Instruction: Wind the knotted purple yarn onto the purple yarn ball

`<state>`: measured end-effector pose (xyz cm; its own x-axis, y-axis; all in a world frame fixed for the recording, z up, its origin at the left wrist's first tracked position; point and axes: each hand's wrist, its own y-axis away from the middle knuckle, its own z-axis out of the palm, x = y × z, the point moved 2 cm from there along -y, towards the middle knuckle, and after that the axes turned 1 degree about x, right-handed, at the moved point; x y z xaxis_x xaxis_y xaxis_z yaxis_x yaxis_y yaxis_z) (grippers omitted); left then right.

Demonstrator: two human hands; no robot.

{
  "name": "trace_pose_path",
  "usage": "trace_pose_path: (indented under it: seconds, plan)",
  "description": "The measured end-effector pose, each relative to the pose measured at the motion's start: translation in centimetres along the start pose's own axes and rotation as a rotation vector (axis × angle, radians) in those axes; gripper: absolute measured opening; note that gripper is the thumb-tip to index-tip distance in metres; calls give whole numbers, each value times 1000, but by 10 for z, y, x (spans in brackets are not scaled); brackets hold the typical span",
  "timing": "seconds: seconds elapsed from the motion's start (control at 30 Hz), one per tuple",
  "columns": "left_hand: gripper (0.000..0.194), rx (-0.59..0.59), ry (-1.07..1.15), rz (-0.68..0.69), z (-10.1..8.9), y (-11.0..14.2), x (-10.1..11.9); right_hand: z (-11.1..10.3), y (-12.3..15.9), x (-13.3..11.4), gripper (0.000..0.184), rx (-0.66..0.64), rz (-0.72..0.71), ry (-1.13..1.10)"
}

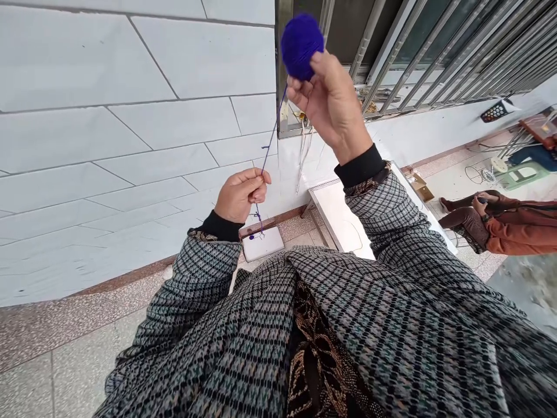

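My right hand (327, 98) is raised high, its fingers closed round a purple ball of yarn (300, 44). A single purple strand (272, 139) runs taut from the ball down to my left hand (241, 194). That hand is held lower, in front of my chest, pinched shut on the strand. A short loose end of yarn (258, 223) dangles below its fingers. Both arms wear checked grey sleeves with black cuffs.
A white tiled wall (130, 116) fills the left. A barred window (435, 46) is at the upper right. A white table (337, 209) stands below my right arm, a small white box (263, 242) on the floor. Another person (500, 223) sits at the right.
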<state>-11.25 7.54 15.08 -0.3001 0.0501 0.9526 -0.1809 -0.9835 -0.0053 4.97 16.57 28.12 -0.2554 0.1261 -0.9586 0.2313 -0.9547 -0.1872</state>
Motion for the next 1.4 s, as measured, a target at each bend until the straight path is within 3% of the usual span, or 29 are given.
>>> trace_pose_path:
  seconds: [0.1, 0.27, 0.33, 0.53, 0.63, 0.8, 0.87, 0.97, 1.0, 1.1, 1.2, 1.3, 1.37, 1.4]
  plan:
    - [20, -54, -44, -6, 3, 2, -2, -11, -11, 0, 22, 72, -21, 63]
    - [17, 7, -105, 33, -5, 8, 0, -31, -22, 3, 22, 208, -12, -227]
    - [16, -4, -150, 48, -6, 8, 1, -29, -17, 6, 23, 167, 5, -120]
    - [18, -285, -306, 100, 4, 20, 30, -16, 0, 30, 36, -104, -24, 475]
    - [17, -282, -383, 131, 2, 32, 51, -22, -3, 42, 34, -156, -13, 570]
    - [12, -253, -622, 190, -1, 44, 65, -37, -8, 49, 26, -98, 18, 740]
    - [15, -121, -599, 281, -5, 43, 66, -38, -3, 53, 24, -307, 64, 763]
    - [19, 113, -530, 393, -22, 34, 65, -35, 17, 59, 36, -810, 165, 633]
    - [20, 159, -519, 398, -28, 30, 63, -34, 24, 59, 41, -922, 181, 584]
    - [21, 231, -501, 333, -44, 14, 54, -32, 37, 53, 49, -1035, 177, 496]
    - [15, 125, -470, 175, -37, 3, 41, -22, 29, 42, 54, -917, 67, 195]
    - [13, -127, -483, 80, -13, 1, 38, -8, 7, 38, 51, -563, -69, -32]
    - [15, -239, -521, 82, 0, 4, 44, 0, -3, 40, 35, -335, -127, 141]
    - [16, -265, -545, 86, 2, 4, 48, 3, -5, 41, 30, -290, -137, 292]
